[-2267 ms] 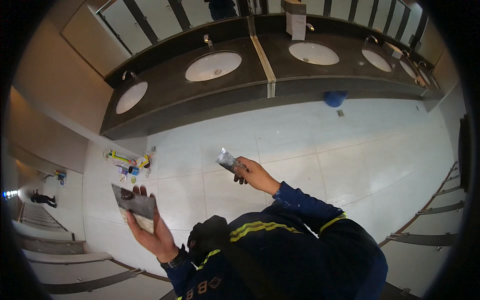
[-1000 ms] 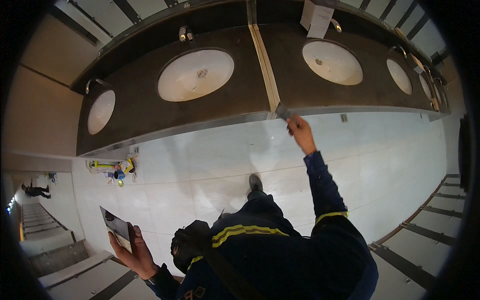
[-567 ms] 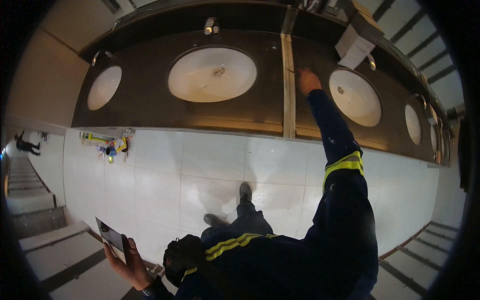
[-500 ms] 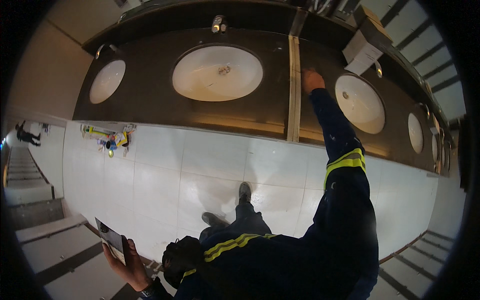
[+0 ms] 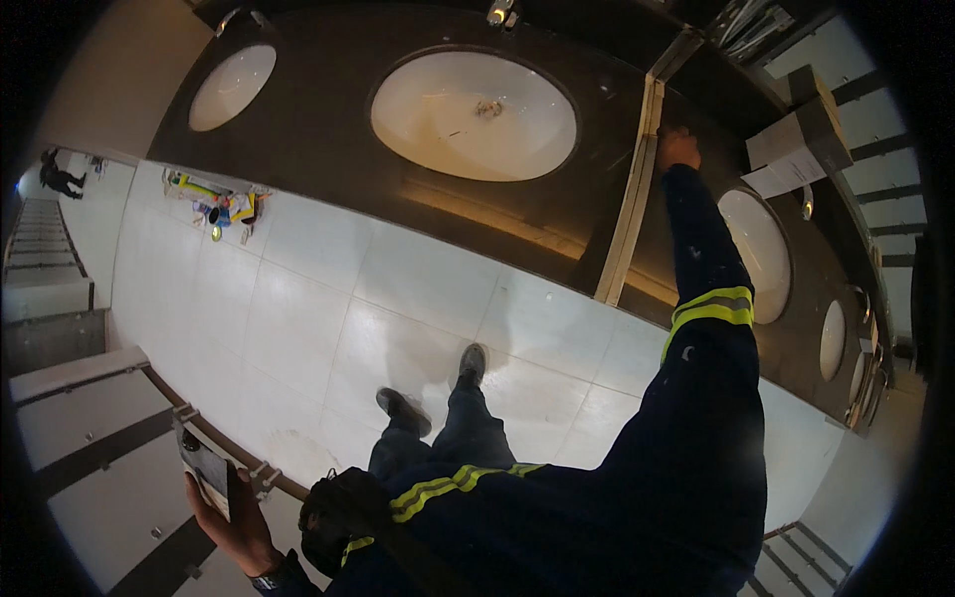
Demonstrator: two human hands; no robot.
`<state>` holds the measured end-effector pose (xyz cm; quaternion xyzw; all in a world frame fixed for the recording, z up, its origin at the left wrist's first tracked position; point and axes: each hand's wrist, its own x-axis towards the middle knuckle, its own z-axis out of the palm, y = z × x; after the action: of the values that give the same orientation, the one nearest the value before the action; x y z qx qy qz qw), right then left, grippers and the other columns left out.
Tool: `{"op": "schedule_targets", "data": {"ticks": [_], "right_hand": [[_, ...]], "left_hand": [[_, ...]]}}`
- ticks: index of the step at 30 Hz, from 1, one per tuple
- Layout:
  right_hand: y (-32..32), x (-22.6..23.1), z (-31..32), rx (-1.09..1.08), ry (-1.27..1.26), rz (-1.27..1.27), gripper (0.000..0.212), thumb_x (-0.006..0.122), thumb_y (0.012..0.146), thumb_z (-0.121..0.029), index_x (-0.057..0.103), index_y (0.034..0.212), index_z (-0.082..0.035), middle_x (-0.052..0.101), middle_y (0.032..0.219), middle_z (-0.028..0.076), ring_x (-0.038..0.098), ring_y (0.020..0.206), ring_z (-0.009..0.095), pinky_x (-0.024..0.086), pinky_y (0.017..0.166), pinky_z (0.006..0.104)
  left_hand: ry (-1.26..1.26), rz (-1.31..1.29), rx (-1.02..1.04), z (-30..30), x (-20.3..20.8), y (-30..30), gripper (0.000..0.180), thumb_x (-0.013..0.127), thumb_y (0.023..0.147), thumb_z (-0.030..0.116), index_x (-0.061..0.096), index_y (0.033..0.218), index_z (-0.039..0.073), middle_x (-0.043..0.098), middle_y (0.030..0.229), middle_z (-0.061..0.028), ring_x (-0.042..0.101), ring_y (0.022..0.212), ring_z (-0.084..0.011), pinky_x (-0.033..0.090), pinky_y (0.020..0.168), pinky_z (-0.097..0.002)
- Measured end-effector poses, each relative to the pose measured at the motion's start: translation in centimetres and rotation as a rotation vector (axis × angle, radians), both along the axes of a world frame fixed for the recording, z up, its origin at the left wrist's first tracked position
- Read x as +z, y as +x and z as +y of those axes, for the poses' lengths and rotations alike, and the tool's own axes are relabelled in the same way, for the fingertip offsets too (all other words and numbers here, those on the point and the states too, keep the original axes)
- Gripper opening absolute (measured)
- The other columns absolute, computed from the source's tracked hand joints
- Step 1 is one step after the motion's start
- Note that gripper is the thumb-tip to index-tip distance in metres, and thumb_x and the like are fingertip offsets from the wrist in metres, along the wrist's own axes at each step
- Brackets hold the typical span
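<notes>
My left hand point(image 5: 231, 527), a dark band at its wrist, is wrapped round a flat phone point(image 5: 207, 470) with a dark round lens near its top corner. My right arm stretches out over the dark counter point(image 5: 438, 214). At its end my right hand point(image 5: 680, 149) is curled closed just right of a pale strip point(image 5: 634, 189) that crosses the counter from front to back. Whether anything is between those fingers is hidden. White oval sinks lie on both sides of the strip. The nearer one on its left, a large sink point(image 5: 468, 149), has debris around its drain.
A white box point(image 5: 801, 149) stands on the counter behind the right-hand sink point(image 5: 758, 249). Metal taps point(image 5: 502, 14) line the back. On the pale tiled floor point(image 5: 298, 298), at far left, several tools and containers point(image 5: 224, 209) are heaped against the counter base. Stall doors point(image 5: 99, 428) stand behind at left.
My view has turned and shifted, so the counter now slants down to the right. My right hand stays beside the pale strip, and my left hand still holds the phone.
</notes>
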<state>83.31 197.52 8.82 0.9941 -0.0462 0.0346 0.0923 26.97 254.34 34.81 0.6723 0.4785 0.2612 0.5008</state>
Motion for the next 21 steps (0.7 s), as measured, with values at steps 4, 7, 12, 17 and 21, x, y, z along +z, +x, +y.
{"op": "schedule_targets", "data": {"ticks": [4, 7, 12, 17, 21], "right_hand": [[0.9, -1.5, -1.5, -0.003, -0.017, -0.072, 0.032, 0.051, 0.095, -0.018, 0.066, 0.123, -0.02, 0.056, 0.128, 0.016, 0.057, 0.114, 0.038, 0.054, 0.092, 0.046], [1.8, -2.2, -2.3, 0.036, -0.055, -0.05, 0.033, 0.052, 0.094, -0.018, 0.066, 0.123, -0.02, 0.056, 0.129, 0.017, 0.058, 0.114, 0.038, 0.054, 0.093, 0.0451], [2.2, -1.8, -3.4, 0.172, 0.007, 0.02, 0.035, 0.056, 0.09, -0.016, 0.066, 0.124, -0.018, 0.058, 0.127, 0.019, 0.058, 0.115, 0.038, 0.053, 0.094, 0.0459], [0.9, -1.4, -2.6, 0.122, 0.054, 0.125, 0.035, 0.06, 0.088, -0.017, 0.067, 0.122, -0.017, 0.059, 0.125, 0.02, 0.057, 0.117, 0.038, 0.05, 0.096, 0.047], [-1.9, -0.2, -1.6, 0.185, 0.132, 0.093, 0.032, 0.058, 0.088, -0.015, 0.07, 0.118, -0.017, 0.06, 0.122, 0.022, 0.058, 0.115, 0.038, 0.05, 0.096, 0.0462]], "left_hand": [[-0.2, -0.175, 0.088, -0.6, 1.0, 0.9, 0.058, 0.061, 0.087, -0.013, 0.04, 0.139, -0.002, 0.054, 0.123, -0.0137, 0.057, 0.104, -0.0216, 0.051, 0.084, -0.0328], [-0.123, -0.148, 0.008, -0.7, 0.2, 0.3, 0.055, 0.061, 0.088, -0.011, 0.041, 0.138, -0.002, 0.056, 0.12, -0.0134, 0.057, 0.105, -0.0218, 0.051, 0.085, -0.0334], [-0.381, -0.339, -0.031, -0.6, -0.3, 0.6, 0.032, 0.053, 0.101, 0.022, 0.051, 0.127, 0.003, 0.056, 0.112, -0.0112, 0.057, 0.103, -0.0212, 0.05, 0.087, -0.0342], [-0.449, -0.357, -0.081, -0.8, 0.0, 0.8, 0.03, 0.051, 0.102, 0.022, 0.052, 0.126, 0.003, 0.055, 0.114, -0.0107, 0.056, 0.103, -0.0207, 0.049, 0.085, -0.0351], [-0.447, -0.403, 0.06, -1.6, 0.0, 1.5, 0.035, 0.052, 0.101, 0.029, 0.051, 0.126, 0.005, 0.057, 0.11, -0.0097, 0.055, 0.1, -0.0198, 0.045, 0.084, -0.0343]]}}
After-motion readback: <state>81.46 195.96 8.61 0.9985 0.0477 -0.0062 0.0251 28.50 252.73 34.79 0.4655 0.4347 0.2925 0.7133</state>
